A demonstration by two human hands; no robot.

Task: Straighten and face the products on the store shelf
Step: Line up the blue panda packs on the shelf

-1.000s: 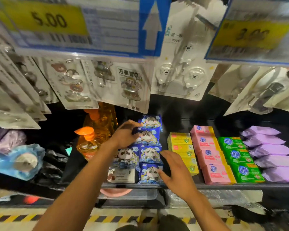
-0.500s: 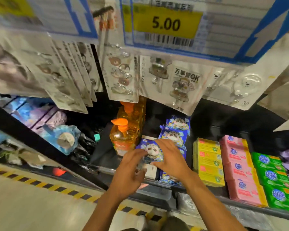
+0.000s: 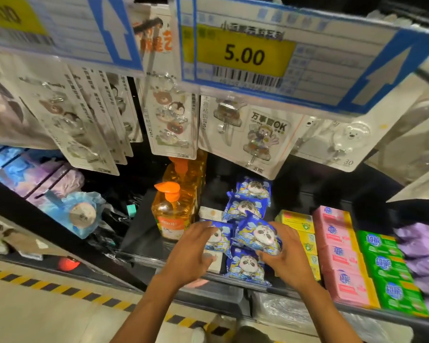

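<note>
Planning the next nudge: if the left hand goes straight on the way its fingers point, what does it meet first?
The front-left panda packet, right at the left hand's fingertips, beside the lifted packet the right hand grips. Whether the fingers touch it yet is unclear.

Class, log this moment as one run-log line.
stage: mid-straightening | right hand: grips tilted panda pack | left hand: touches neighbouring pack

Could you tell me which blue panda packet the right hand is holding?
The tilted packet just behind the front packet, overlapping it; the right hand grips its right edge.
</note>
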